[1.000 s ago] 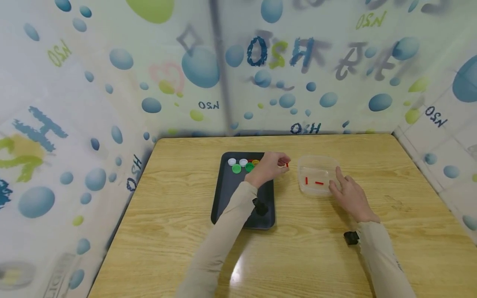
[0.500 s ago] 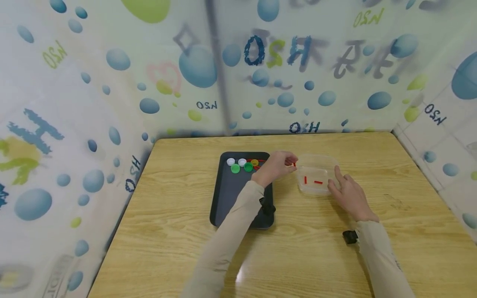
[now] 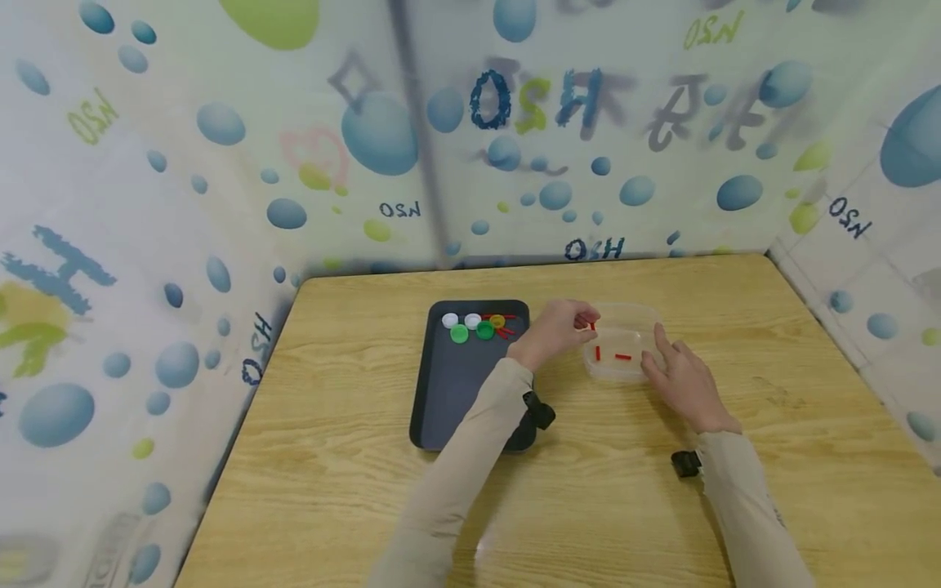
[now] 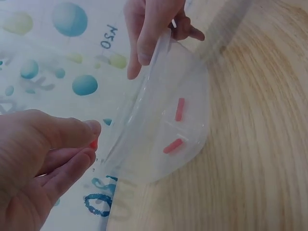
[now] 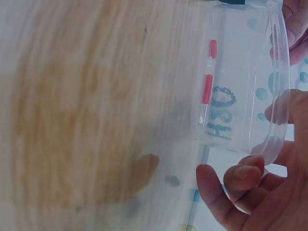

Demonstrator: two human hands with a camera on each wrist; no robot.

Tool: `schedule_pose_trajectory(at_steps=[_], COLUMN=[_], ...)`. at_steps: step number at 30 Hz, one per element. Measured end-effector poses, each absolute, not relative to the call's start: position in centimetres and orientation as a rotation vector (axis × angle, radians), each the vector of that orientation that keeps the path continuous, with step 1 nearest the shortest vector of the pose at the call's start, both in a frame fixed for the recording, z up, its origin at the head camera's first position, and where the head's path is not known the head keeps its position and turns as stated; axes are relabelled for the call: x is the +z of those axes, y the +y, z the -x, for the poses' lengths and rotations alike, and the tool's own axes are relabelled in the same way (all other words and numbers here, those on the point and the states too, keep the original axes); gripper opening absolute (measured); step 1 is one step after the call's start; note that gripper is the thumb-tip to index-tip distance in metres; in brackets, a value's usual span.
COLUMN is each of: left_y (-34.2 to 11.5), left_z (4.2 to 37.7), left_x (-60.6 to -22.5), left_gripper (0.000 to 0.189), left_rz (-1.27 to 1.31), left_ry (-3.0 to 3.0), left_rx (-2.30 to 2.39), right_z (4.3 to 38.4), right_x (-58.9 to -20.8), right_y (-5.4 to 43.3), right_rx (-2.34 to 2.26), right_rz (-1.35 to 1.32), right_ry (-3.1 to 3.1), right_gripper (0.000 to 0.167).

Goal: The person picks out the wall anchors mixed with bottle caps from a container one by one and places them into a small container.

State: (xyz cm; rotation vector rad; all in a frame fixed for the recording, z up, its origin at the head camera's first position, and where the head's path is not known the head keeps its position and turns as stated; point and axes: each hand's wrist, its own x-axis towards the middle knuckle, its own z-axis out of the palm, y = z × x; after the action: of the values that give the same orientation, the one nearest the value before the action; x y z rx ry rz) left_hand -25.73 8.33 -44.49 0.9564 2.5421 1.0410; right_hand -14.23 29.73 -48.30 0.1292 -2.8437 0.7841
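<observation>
My left hand (image 3: 555, 333) pinches a short red stick (image 4: 94, 143) between thumb and fingertips, at the left rim of a clear plastic container (image 3: 613, 377). Most of that stick is hidden by the fingers in the left wrist view. Two more red sticks (image 3: 623, 357) lie apart on the container's bottom. At the container's right side, my right hand (image 3: 689, 388) grips the rim, with thumb and fingers on either side of the wall (image 5: 276, 130). Its other fingers are loosely bent outside the container.
Left of the container lies a dark tray (image 3: 452, 400), partly under my left forearm. Toward its far end are white caps (image 3: 473, 322), green caps (image 3: 459, 333), a yellow cap (image 3: 497, 322) and several red sticks (image 3: 506, 332). A printed curtain (image 3: 515, 220) stands behind the wooden table (image 3: 316, 408).
My left hand has moved right with the red stick, from over the tray's right edge to the container's left rim. The right hand keeps its grip on the container.
</observation>
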Motion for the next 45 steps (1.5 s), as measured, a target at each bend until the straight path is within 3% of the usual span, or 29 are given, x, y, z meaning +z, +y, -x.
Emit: schedule_pose_trajectory(at_steps=[33,45], left_y=[12.4,10.0], left_z=[24.4,24.6], left_x=[-45.7,-44.4], left_gripper=[0.029,0.032], left_rz=[-1.073,-1.015], left_ry=[2.530,2.495], left_rx=[0.966,1.062], right_z=[14.4,14.3], right_x=[-47.9,-47.7], right_y=[29.4,29.6], right_rx=[0.775,0.782], right_rz=[-0.081,-0.049], right_ry=[-2.910,-2.934], right_gripper=[0.063,0.065])
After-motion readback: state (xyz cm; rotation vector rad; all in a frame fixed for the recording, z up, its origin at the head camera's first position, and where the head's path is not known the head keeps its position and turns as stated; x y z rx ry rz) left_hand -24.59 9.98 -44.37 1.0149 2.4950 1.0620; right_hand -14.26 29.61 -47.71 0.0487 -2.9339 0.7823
